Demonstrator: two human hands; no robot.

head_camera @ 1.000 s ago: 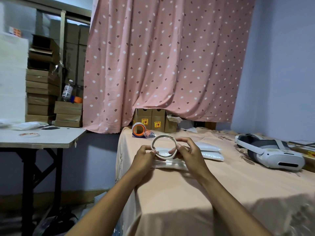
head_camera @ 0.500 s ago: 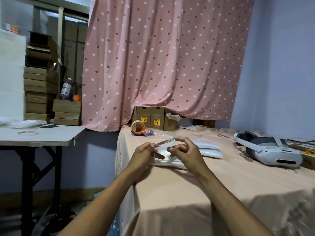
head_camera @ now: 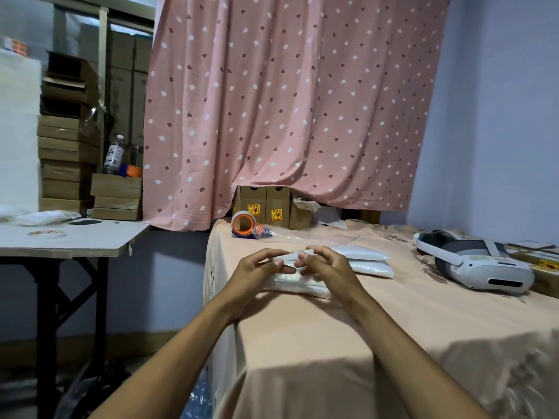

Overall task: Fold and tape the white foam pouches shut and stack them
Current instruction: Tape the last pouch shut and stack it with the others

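Both hands meet just above the near pouch (head_camera: 298, 285), which lies flat on the peach tablecloth (head_camera: 378, 322) near the table's left edge. Left hand (head_camera: 260, 272) and right hand (head_camera: 328, 267) are curled, fingertips pinched on a thin clear roll of tape (head_camera: 290, 256) held almost edge-on btwn them — whether a strip is already peeled free is too small to tell.

Step in hand, I judge: getting a length of tape off to seal the folded pouch. To do it well: keep one thumb anchoring the roll, find the free end w/ a nail, pull a short strip straight so it doesn't curl back on itself. Foam will spring open, so press the fold flat w/ the heel of one hand before the tape goes down, then rub it across the seam. Risk — clear tape sticking to fingers or to the cloth.

Two finished-looking pouches (head_camera: 363, 261) sit stacked just to the right and a bit farther off; the taped one prob. goes on top.

Surface and room: a cloth-covered table, wrinkled, w/ an orange-cored tape roll (head_camera: 243, 225) at the far left corner, small cardboard boxes (head_camera: 267, 208) behind it under a pink spotted curtain (head_camera: 287, 101). A white VR headset (head_camera: 472, 263) rests at right. To the left, a separate folding table (head_camera: 69, 240) and stacked brown cartons (head_camera: 68, 158) w/ a water bottle (head_camera: 114, 154).
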